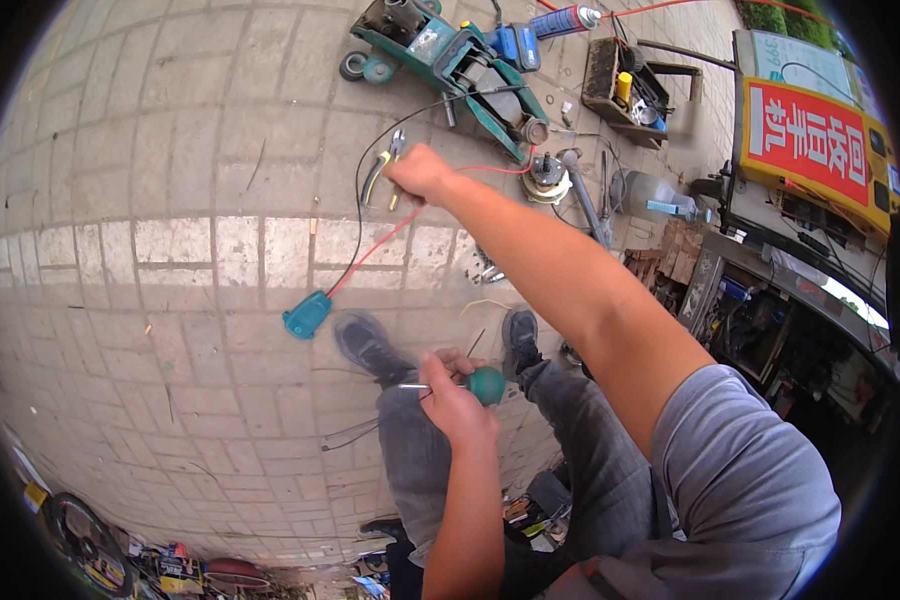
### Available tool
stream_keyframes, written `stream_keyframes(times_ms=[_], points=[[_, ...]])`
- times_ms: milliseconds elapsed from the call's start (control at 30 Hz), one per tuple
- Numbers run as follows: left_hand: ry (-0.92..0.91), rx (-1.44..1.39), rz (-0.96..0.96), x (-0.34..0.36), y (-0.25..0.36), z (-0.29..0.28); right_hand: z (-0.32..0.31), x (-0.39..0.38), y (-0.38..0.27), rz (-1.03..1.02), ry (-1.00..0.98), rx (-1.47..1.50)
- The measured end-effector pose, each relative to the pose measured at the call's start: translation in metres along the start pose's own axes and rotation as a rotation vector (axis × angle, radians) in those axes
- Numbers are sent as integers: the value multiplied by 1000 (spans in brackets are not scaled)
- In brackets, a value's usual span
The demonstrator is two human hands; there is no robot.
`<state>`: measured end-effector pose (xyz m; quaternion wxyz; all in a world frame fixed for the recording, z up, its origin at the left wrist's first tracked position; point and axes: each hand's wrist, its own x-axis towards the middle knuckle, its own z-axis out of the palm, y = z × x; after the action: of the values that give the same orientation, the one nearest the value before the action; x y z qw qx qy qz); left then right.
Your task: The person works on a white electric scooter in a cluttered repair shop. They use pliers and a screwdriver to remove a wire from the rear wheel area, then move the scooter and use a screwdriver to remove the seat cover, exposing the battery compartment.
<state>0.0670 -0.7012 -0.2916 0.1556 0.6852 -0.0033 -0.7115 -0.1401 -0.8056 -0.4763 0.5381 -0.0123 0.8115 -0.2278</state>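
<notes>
My right hand point(420, 172) reaches far out over the paved ground and grips a pair of pliers point(380, 172) with yellow handles, jaws pointing up. A black wire and a red wire point(375, 248) run from near that hand down to a teal plug block point(307, 315) lying on the pavers. Over my knees, my left hand point(448, 398) is closed around a screwdriver point(487, 385) with a round teal handle, whose thin metal shaft sticks out to the left. My two dark shoes point(365, 342) rest on the ground below the hands.
A green machine point(455, 62) lies at the top with a blue spray can point(570, 20) and an open toolbox point(625, 90) beside it. A small motor part point(547, 177) and a clear plastic bottle point(660, 195) lie to the right. A yellow-and-red sign point(820, 140) and a cluttered stall stand at the right edge.
</notes>
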Motion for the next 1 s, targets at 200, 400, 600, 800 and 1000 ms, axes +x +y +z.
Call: stream_keyframes(times_ms=[200,400,600,800,1000], points=[[6,-70,40,9,21,-16,36,71,56,202,503,-206],[-34,-67,-13,17,35,-23,7,-8,68,291,74,-52],[-172,27,-102,-32,72,-63,-73,-322,-92,-27,21,37],[-525,882,35,-195,256,-25,-104,-472,-265,-132,-370,632],[-600,1764,417,-248,493,64,-33,-453,-465,-1046,-268,-213]])
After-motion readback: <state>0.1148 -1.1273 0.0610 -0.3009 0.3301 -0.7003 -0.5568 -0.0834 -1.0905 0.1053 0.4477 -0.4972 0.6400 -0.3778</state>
